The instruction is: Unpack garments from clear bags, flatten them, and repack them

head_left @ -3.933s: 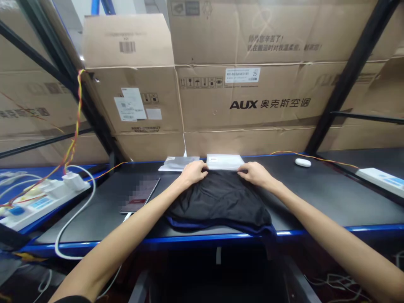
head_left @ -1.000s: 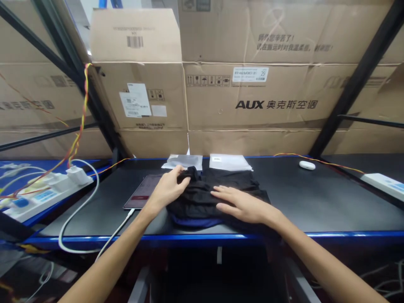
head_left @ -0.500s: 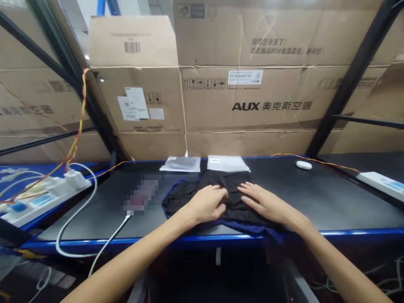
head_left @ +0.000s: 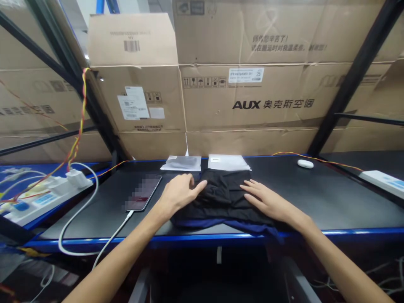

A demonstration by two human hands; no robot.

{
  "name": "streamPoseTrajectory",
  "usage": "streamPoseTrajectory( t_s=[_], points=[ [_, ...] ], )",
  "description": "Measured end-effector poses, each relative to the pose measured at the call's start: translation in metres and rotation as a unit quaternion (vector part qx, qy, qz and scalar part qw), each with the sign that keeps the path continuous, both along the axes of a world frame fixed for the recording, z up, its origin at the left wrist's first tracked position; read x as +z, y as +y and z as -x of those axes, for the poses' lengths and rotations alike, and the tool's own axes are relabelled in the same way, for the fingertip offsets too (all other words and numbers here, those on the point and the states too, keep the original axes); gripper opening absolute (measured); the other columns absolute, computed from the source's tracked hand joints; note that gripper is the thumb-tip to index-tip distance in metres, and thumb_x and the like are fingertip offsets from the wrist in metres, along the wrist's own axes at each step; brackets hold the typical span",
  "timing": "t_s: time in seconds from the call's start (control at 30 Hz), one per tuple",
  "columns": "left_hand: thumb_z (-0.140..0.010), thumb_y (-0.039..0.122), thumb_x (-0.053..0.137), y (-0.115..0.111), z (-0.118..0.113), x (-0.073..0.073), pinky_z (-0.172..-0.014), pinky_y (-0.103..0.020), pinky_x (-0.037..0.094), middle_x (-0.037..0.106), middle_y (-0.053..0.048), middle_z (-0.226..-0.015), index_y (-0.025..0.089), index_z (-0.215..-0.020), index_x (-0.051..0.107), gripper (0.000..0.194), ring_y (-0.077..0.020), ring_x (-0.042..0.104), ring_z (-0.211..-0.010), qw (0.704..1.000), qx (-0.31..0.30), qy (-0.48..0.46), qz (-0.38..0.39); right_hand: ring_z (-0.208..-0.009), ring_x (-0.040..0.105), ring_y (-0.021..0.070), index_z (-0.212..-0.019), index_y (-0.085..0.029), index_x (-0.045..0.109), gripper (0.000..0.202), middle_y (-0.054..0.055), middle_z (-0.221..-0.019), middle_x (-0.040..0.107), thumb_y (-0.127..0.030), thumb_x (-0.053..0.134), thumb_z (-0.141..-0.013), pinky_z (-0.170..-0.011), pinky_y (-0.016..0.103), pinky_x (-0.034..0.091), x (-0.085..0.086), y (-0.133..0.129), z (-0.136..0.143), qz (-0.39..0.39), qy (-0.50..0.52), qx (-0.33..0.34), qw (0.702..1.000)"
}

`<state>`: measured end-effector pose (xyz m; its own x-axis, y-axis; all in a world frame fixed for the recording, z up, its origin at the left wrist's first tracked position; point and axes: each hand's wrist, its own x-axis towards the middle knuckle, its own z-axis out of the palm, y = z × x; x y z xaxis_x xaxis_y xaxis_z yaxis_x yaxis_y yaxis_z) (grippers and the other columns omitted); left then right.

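A black garment with dark blue edging (head_left: 221,208) lies in folds at the table's front edge; its exact kind does not show. My left hand (head_left: 178,193) is over its left side, thumb stretched out to the right, apart from the bent fingers. That hand covers part of the garment's left edge. Flat on the right part of the cloth rests my right hand (head_left: 268,202), open, fingers spread and pointing left. Just behind the garment are two flat translucent packets, a left packet (head_left: 181,163) and a right packet (head_left: 229,162).
A phone (head_left: 150,191) with a white cable (head_left: 112,242) lies on the black tabletop (head_left: 322,198) at left. Power strips stand left (head_left: 47,198) and right (head_left: 383,184). A small white case (head_left: 305,163) sits at back right. Cardboard (head_left: 252,118) walls the back.
My left hand has moved left across the garment, its thumb now spread from the fingers. The cloth's left side has shifted inward. My right hand stays nearly in place.
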<state>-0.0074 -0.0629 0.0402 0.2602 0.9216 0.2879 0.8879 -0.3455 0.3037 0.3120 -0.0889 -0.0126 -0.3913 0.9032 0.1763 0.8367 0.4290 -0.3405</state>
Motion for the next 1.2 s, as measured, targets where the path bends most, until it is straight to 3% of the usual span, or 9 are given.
streamPoseTrajectory(
  t_s=[0.13, 0.4, 0.57, 0.63, 0.73, 0.83, 0.9, 1.03, 1.2],
  points=[
    [-0.082, 0.074, 0.046, 0.003, 0.004, -0.001, -0.060, -0.033, 0.041, 0.065, -0.007, -0.062, 0.022, -0.058, 0.058, 0.059, -0.0265, 0.063, -0.061, 0.992, 0.013, 0.074, 0.097, -0.147, 0.027, 0.0290, -0.144, -0.020, 0.051, 0.060, 0.011, -0.156, 0.040, -0.057, 0.034, -0.100, -0.121, 0.052, 0.022, -0.003, 0.001, -0.001, -0.003, 0.008, 0.002, 1.000],
    [-0.081, 0.045, 0.057, -0.004, -0.014, 0.006, -0.062, -0.030, 0.040, 0.069, -0.004, -0.077, 0.023, -0.072, 0.059, 0.023, -0.0255, 0.065, -0.074, 0.996, -0.024, 0.048, 0.073, -0.148, 0.026, 0.0277, -0.145, -0.022, 0.050, 0.061, 0.009, -0.158, 0.035, -0.059, 0.035, -0.099, -0.122, 0.051, 0.022, -0.001, -0.004, -0.001, 0.009, 0.043, -0.005, 0.999],
    [-0.083, 0.036, 0.057, -0.001, -0.035, 0.012, -0.068, -0.032, 0.045, 0.070, -0.002, -0.082, 0.025, -0.088, 0.060, 0.013, -0.0241, 0.066, -0.076, 0.998, -0.019, -0.045, 0.027, -0.147, 0.030, 0.0247, -0.147, -0.026, 0.046, 0.060, 0.003, -0.158, 0.036, -0.060, 0.034, -0.099, -0.123, 0.046, 0.021, -0.002, -0.012, -0.025, -0.014, 0.120, -0.057, 0.991],
    [-0.085, 0.037, 0.057, -0.001, -0.052, 0.011, -0.073, -0.032, 0.048, 0.072, -0.002, -0.088, 0.025, -0.097, 0.060, 0.017, -0.0230, 0.068, -0.080, 0.993, -0.054, -0.105, 0.010, -0.145, 0.032, 0.0252, -0.146, -0.025, 0.048, 0.061, 0.003, -0.155, 0.042, -0.060, 0.033, -0.098, -0.123, 0.046, 0.022, -0.008, -0.015, -0.040, -0.025, 0.132, -0.089, 0.987],
    [-0.089, 0.038, 0.056, -0.005, -0.082, 0.003, -0.080, -0.031, 0.052, 0.073, -0.003, -0.102, 0.025, -0.116, 0.058, 0.030, -0.0213, 0.069, -0.088, 0.973, -0.162, -0.164, 0.018, -0.144, 0.036, 0.0272, -0.144, -0.025, 0.051, 0.060, 0.005, -0.152, 0.046, -0.060, 0.034, -0.097, -0.121, 0.049, 0.026, -0.018, -0.018, -0.059, -0.030, 0.116, -0.123, 0.985],
    [-0.093, 0.037, 0.054, -0.010, -0.108, -0.012, -0.099, -0.033, 0.049, 0.067, -0.005, -0.126, 0.025, -0.126, 0.058, 0.035, -0.0222, 0.064, -0.113, 0.949, -0.294, -0.116, 0.012, -0.143, 0.036, 0.0302, -0.140, -0.025, 0.055, 0.061, 0.007, -0.150, 0.049, -0.063, 0.037, -0.095, -0.120, 0.053, 0.028, -0.026, -0.020, -0.065, -0.020, 0.072, -0.131, 0.989],
    [-0.095, 0.039, 0.052, -0.011, -0.118, -0.023, -0.110, -0.043, 0.041, 0.059, -0.007, -0.139, 0.024, -0.131, 0.057, 0.038, -0.0270, 0.053, -0.129, 0.939, -0.340, -0.044, 0.003, -0.144, 0.034, 0.0313, -0.139, -0.022, 0.057, 0.064, 0.009, -0.150, 0.049, -0.064, 0.037, -0.094, -0.119, 0.054, 0.028, -0.029, -0.020, -0.065, -0.014, 0.046, -0.131, 0.990],
    [-0.098, 0.046, 0.047, -0.011, -0.119, -0.032, -0.115, -0.057, 0.031, 0.044, -0.012, -0.152, 0.025, -0.141, 0.049, 0.048, -0.0328, 0.037, -0.143, 0.932, -0.362, 0.028, 0.013, -0.144, 0.034, 0.0317, -0.138, -0.021, 0.058, 0.063, 0.011, -0.150, 0.048, -0.063, 0.036, -0.094, -0.119, 0.055, 0.029, -0.030, -0.019, -0.064, -0.022, 0.036, -0.130, 0.991],
    [-0.100, 0.056, 0.040, -0.006, -0.096, -0.019, -0.120, -0.047, 0.027, 0.034, -0.013, -0.158, 0.021, -0.149, 0.039, 0.060, -0.0260, 0.028, -0.148, 0.922, -0.383, 0.001, 0.060, -0.142, 0.039, 0.0306, -0.135, -0.024, 0.060, 0.059, 0.008, -0.148, 0.051, -0.061, 0.036, -0.095, -0.120, 0.052, 0.028, -0.020, -0.016, -0.056, -0.030, 0.100, -0.128, 0.986]
  ],
)
